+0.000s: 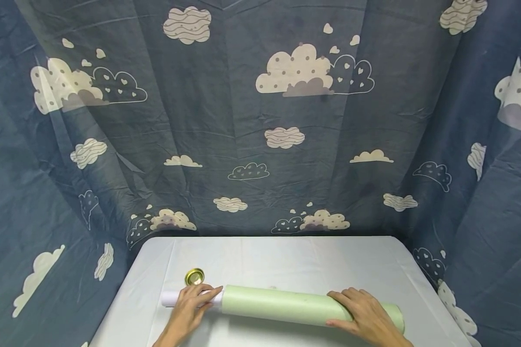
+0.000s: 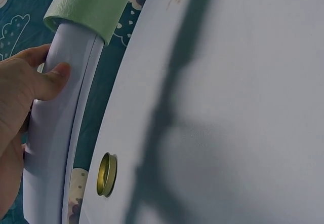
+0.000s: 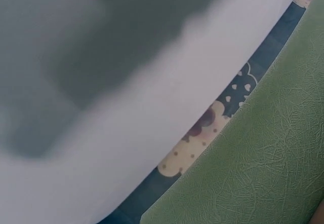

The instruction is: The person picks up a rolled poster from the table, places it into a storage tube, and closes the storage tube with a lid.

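A long green tube with a textured, leather-like surface (image 1: pixel 282 305) is held level above the table's near part. From its left end a roll of white paper (image 1: pixel 170 299) sticks out. My left hand (image 1: pixel 186 309) grips this roll close to the tube's mouth; in the left wrist view the thumb (image 2: pixel 56 79) presses on the white roll (image 2: pixel 53 133), whose long edge shows. My right hand (image 1: pixel 364 313) holds the green tube near its right end, thumb and fingers spread around it. The green tube (image 3: pixel 263 148) fills the lower right of the right wrist view.
A small round gold-coloured metal cap (image 1: pixel 194 276) lies on the white table (image 1: pixel 286 260), just beyond the left hand. Dark blue cloth with cloud prints (image 1: pixel 243 111) hangs behind the table and along both sides.
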Action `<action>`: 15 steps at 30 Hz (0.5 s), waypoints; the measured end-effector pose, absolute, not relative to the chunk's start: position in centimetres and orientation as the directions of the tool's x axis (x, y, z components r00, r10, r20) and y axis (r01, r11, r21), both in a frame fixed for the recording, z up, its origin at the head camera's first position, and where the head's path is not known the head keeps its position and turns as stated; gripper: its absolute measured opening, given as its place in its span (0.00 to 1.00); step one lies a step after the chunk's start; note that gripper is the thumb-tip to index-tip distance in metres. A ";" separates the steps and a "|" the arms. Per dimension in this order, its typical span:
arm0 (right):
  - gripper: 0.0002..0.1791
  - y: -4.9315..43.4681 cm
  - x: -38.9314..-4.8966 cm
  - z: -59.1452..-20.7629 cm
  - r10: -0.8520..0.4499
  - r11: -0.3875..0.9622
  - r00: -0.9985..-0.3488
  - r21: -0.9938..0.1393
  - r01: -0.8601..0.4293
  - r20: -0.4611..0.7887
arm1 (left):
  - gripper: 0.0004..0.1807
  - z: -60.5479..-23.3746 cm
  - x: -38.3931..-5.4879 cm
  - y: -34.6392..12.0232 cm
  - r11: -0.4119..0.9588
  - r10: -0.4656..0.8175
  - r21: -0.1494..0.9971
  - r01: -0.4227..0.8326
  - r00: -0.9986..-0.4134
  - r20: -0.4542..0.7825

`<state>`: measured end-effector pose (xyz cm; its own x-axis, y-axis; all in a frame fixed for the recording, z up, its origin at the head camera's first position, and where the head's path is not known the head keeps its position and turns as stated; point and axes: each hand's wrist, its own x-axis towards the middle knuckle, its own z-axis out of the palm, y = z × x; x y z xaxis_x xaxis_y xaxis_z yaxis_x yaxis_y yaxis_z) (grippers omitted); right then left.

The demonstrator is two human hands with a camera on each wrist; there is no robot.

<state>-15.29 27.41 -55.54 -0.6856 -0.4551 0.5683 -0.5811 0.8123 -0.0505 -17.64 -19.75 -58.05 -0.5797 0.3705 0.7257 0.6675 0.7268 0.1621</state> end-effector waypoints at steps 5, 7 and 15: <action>0.32 27.1 -15.4 -55.5 -0.459 0.805 -0.677 -0.053 -0.591 0.575 | 0.31 -58.0 -17.5 -19.2 0.723 0.375 0.169 0.670 -0.586 0.718; 0.33 27.1 -15.5 -55.5 -0.465 0.800 -0.662 -0.041 -0.598 0.588 | 0.30 -58.0 -17.5 -19.1 0.721 0.377 0.166 0.672 -0.583 0.720; 0.33 27.0 -15.7 -55.5 -0.476 0.802 -0.658 -0.019 -0.597 0.583 | 0.30 -58.3 -17.4 -19.1 0.737 0.375 0.156 0.658 -0.589 0.715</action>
<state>-15.68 26.95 -55.52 -0.6585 -0.4763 0.5827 -0.5969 0.8021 -0.0190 -17.44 -19.11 -58.33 -0.5894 0.3753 0.7154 0.6580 0.7367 0.1557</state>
